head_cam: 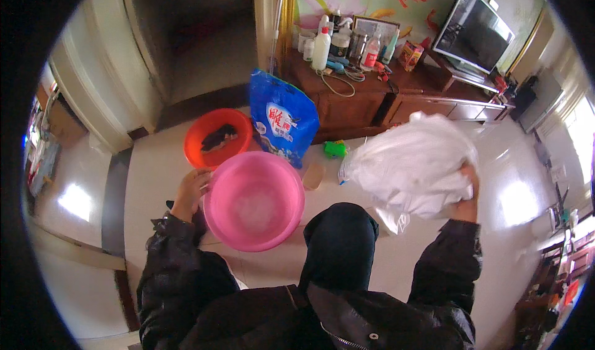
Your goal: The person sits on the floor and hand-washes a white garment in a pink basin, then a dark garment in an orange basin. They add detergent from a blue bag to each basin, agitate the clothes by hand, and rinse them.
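A pink plastic basin (293,182) is in front of my left knee, with some cloudy, whitish liquid or residue at its bottom. My left hand (191,189) grips its left rim. Off to the right, my right hand (468,189) has hold of the side of a bulky white cloth or bag (409,164), slightly blurred. Part of a clear plastic bag (394,220) shows below the white bundle. Behind the pink basin sits an orange-red basin (191,147) with dark, wet-looking cloth items (218,138) in it. A blue washing powder bag (283,117) stands upright beside it.
On the tiled floor are a green plastic object (334,149) and a small translucent container (314,176). A wooden TV cabinet (346,110) stands along the wall, bearing several bottles, a coiled cable (338,87) and a flat-screen TV (474,29). At the left is a dark doorway (209,38).
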The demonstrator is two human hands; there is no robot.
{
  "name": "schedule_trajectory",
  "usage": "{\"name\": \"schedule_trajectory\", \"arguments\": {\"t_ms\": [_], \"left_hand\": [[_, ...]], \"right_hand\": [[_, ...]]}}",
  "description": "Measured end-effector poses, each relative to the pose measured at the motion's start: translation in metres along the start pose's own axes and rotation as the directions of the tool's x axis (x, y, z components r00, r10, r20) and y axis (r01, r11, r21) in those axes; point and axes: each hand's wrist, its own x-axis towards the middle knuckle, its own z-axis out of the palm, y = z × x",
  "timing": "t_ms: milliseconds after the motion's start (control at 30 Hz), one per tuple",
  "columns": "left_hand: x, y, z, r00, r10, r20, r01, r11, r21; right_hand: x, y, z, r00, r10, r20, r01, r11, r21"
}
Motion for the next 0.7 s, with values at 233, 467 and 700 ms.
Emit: {"name": "schedule_trajectory", "arguments": {"t_ms": [233,467,700], "left_hand": [[-0.011,0.011,-0.004,0.989,0.142,-0.045,-0.136,0.984,0.119],[-0.017,0.001,-0.045,0.966,0.250,-0.059,-0.218,0.918,0.331],[-0.010,-0.015,-0.082,0.967,0.222,-0.125,-0.170,0.927,0.333]], "right_hand": [[0.061,-0.165,0.186,0.641,-0.636,0.429,0.750,0.638,-0.175],[0.078,-0.180,0.302,0.681,-0.643,0.350,0.688,0.726,-0.004],[0.075,-0.140,0.385,0.708,-0.524,0.474,0.590,0.807,0.011]]}}
